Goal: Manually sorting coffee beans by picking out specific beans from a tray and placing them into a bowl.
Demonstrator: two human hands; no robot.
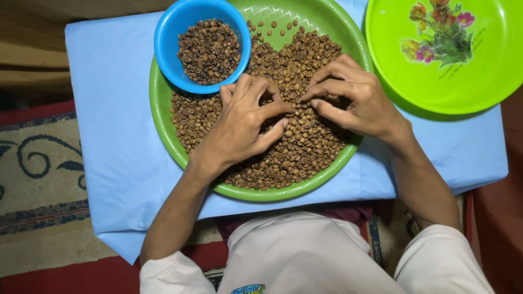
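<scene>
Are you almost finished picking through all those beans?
Not nearly. The small blue bowl already holds a heap of picked beans. Right now the left hand and right hand both have their fingers down in the brown beans on the green tray. That tray is mostly covered with beans, so plenty is left. The flowered green plate holds no beans.

Both hands lying over bean pile, hiding beans beneath palms. Left hand fingertips curling under, whether pinching anything unclear. Right hand fingertips pressing into beans, grip unclear. Blue bowl covering part of green tray. Second green plate running off top and right edges. Blue cloth hiding its support.
</scene>
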